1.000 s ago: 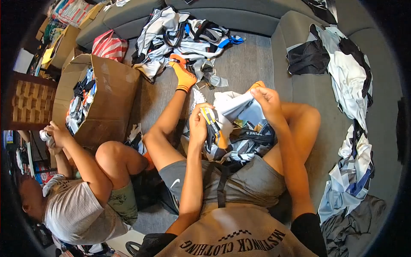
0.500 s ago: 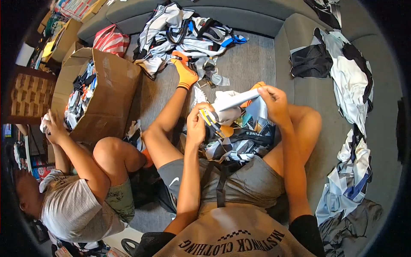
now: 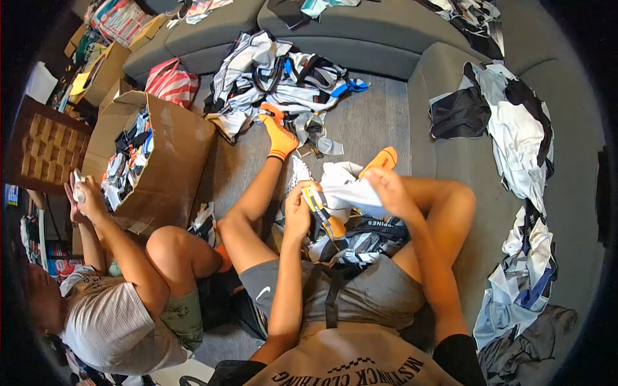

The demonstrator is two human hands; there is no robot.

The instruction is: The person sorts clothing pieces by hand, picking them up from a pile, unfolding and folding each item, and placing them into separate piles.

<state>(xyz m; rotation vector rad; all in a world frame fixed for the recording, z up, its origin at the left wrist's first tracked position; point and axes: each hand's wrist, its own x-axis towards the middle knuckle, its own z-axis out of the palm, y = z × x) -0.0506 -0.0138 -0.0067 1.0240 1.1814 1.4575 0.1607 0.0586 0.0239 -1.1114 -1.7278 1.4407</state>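
My left hand [image 3: 297, 215] is closed around a yellow-and-black cutter knife [image 3: 317, 204], which points down and to the right. A strip of white fabric [image 3: 354, 195] stretches from beside this hand toward my right hand [image 3: 391, 193]. Motion smears the right hand's fingers near the strip's right end, so whether they pinch it cannot be made out. Below, between my legs, lies a heap of grey, black and white fabric scraps [image 3: 360, 243], one black piece lettered in white. More white cloth [image 3: 338, 172] rests just beyond the strip.
On the left, another person [image 3: 122, 315] sits holding something small and white. A cardboard box [image 3: 174, 154] of scraps stands beyond them. A garment pile [image 3: 257, 71] lies on the floor ahead, near a red-striped bag [image 3: 172, 82]. Cut fabric [image 3: 518, 138] covers part of the grey sofa [image 3: 444, 167].
My right hand has moved down and left, and the white strip now sags lower. The knife has tilted more steeply downward. The camera view has shifted slightly upward.
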